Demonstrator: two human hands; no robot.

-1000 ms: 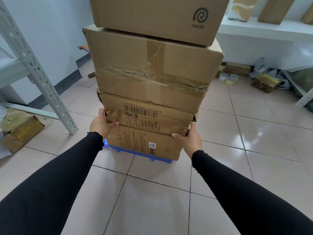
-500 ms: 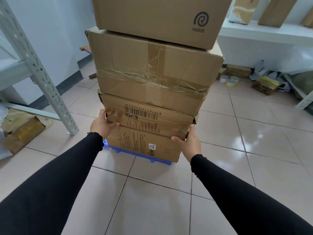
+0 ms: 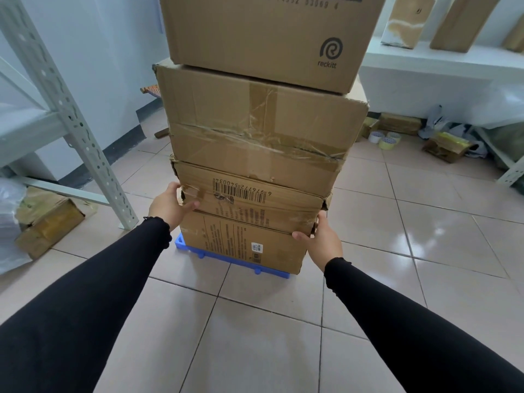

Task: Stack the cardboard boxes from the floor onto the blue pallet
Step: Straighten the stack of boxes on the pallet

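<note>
Gripping the barcode box (image 3: 249, 198) at its two near corners, left hand (image 3: 167, 205) and right hand (image 3: 326, 242) curl fingers around it. Two heavier boxes (image 3: 261, 129) above those fingers could topple off the blue pallet (image 3: 226, 258) if shoved.

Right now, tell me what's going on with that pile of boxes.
A person in black sleeves has both hands on a four-high stack of cardboard boxes standing on the blue pallet. The left hand and right hand grip opposite ends of the barcode box, second from the bottom. Above it sit a taped box and a reckitt box. More boxes lie on the floor by the metal rack.
</note>
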